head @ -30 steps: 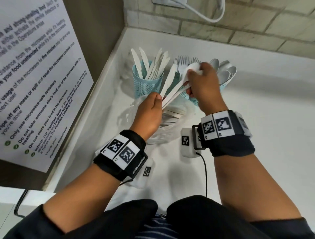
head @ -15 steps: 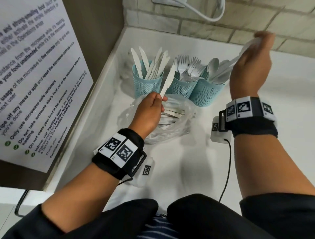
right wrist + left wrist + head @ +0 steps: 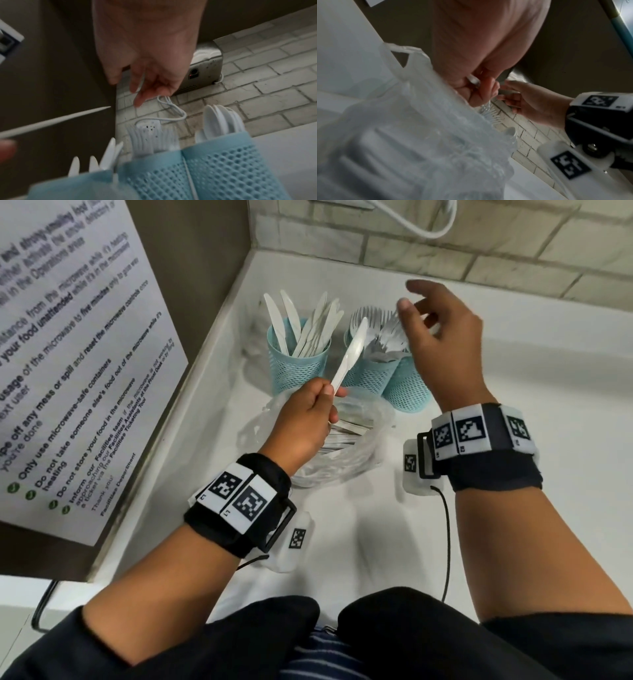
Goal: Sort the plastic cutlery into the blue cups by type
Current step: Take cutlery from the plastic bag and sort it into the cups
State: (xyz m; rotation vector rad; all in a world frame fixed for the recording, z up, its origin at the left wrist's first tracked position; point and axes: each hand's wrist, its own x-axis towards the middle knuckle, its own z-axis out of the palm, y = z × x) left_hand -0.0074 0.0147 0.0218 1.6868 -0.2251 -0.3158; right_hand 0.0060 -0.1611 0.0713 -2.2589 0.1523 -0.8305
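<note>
Three blue mesh cups stand in the counter's corner: the left cup (image 3: 298,368) holds knives, the middle cup (image 3: 368,374) forks, the right cup (image 3: 407,393) spoons (image 3: 221,119). My left hand (image 3: 329,396) pinches the handle of a white plastic knife (image 3: 351,352), blade pointing up in front of the cups. Below that hand lies a clear plastic bag (image 3: 356,453) with more cutlery. My right hand (image 3: 416,299) hovers over the fork and spoon cups, fingers spread and holding nothing. In the right wrist view the knife (image 3: 56,121) crosses at the left, above the cups (image 3: 223,169).
A wall panel with a printed notice (image 3: 68,364) borders the counter on the left. A brick wall (image 3: 479,251) with a white cable (image 3: 411,224) closes the back. Bare white counter (image 3: 548,392) extends to the right.
My right hand carried spoons from the left hand's bundle to the right cup, let them go, and came back left over the cups with nothing in it. The left hand keeps one knife.
</note>
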